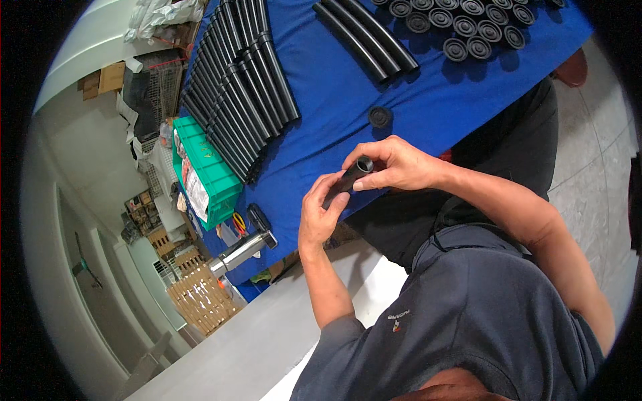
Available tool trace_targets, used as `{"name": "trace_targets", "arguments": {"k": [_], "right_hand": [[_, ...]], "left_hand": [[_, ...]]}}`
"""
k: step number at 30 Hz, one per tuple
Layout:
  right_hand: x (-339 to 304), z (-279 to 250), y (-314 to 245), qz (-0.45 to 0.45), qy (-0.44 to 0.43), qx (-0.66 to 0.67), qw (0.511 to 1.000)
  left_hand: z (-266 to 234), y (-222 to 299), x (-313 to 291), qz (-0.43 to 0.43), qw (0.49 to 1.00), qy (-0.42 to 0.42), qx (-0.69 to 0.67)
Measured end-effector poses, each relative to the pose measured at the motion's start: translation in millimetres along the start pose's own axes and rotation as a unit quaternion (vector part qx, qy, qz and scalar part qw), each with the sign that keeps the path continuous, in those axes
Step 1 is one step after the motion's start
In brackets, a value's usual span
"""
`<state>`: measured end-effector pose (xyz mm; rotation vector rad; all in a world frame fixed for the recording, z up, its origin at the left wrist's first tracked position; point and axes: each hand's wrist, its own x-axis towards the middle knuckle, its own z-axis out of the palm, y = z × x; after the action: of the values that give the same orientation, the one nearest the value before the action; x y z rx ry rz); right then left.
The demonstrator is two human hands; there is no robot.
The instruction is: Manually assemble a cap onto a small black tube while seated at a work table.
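A short black tube point(346, 181) is held up between both hands, its round hollow end tilted toward me. My left hand point(319, 212) wraps around its lower part, thumb along the side. At the open end, my right hand point(400, 164) grips the tube between thumb and fingers. How far the tube runs behind the left fingers is hidden. Just beyond the right hand, a single round black cap point(380, 117) with ringed grooves lies on the blue cloth point(321, 144).
Many long black tubes point(234, 93) lie in rows at far left. Several curved ones point(366, 40) sit at the back, beside a cluster of round black caps point(465, 27). A green crate point(215, 175), scissors point(239, 222) and a silver-and-black tool point(242, 254) line the left edge.
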<state>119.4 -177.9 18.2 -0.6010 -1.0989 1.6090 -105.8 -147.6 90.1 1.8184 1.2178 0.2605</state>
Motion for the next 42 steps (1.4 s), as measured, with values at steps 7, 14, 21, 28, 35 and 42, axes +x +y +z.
{"name": "trace_targets", "arguments": {"k": [7, 14, 21, 28, 35, 42], "right_hand": [[-0.9, 0.4, -5.4, 0.046, 0.01, -0.069, 0.997], [-8.5, 2.9, -11.4, 0.012, -0.01, -0.024, 1.0], [-12.6, -2.3, -62.4, -0.144, 0.098, -0.569, 0.804], [9.2, -35.3, -28.6, -0.034, 0.024, -0.719, 0.694], [25.0, -30.3, -11.9, 0.052, 0.097, -0.066, 0.992], [28.2, -30.0, -6.0, 0.066, 0.078, -0.049, 0.994]], "left_hand": [[11.9, 1.7, -2.3, -0.043, 0.995, 0.063, 0.062], [14.1, -15.9, -11.4, 0.0, 0.996, 0.085, 0.033], [18.8, -24.8, -2.7, 0.153, 0.678, 0.11, -0.711], [63.9, -36.1, 37.2, 0.151, 0.606, 0.102, -0.774], [68.7, -39.3, 55.6, 0.165, 0.595, 0.16, -0.77], [68.9, -16.4, 57.6, 0.176, 0.619, 0.174, -0.745]]}}
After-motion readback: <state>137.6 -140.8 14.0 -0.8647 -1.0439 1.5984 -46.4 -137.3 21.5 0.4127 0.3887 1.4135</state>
